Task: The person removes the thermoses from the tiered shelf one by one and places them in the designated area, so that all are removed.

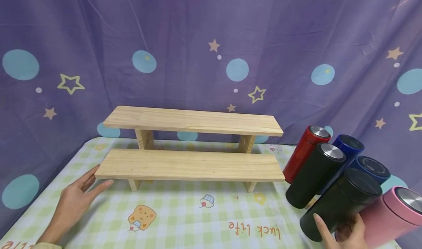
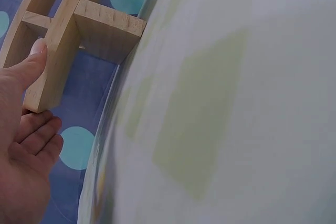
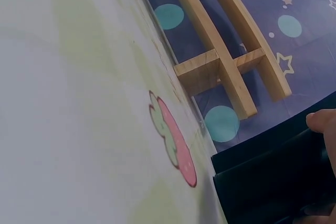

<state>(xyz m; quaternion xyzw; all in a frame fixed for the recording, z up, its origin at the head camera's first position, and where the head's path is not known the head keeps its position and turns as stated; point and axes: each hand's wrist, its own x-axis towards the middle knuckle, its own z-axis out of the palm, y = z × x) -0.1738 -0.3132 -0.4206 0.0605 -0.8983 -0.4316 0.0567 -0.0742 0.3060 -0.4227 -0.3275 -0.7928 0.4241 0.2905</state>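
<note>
One black bottle [image 1: 339, 199] fills the right grip [image 1: 349, 238] near inverted "luck life" lettering [image 1: 258, 230].

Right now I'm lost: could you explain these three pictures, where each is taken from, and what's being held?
There's no machine here, just a person's two bare hands. The widest picture comes from a camera on the head, looking forward and down; the other two come from cameras worn on the left and right wrists.

On a green-and-white checked cloth stands a pale wooden two-tier shelf. To its right is a cluster of cylindrical bottles: shiny red, black with a silver top, blue, dark blue and pink.

The right hand grips another one, a matte black bottle with a black lid; whether it is lifted, I can't tell. The left hand is at the left end of the shelf's lower board.
</note>
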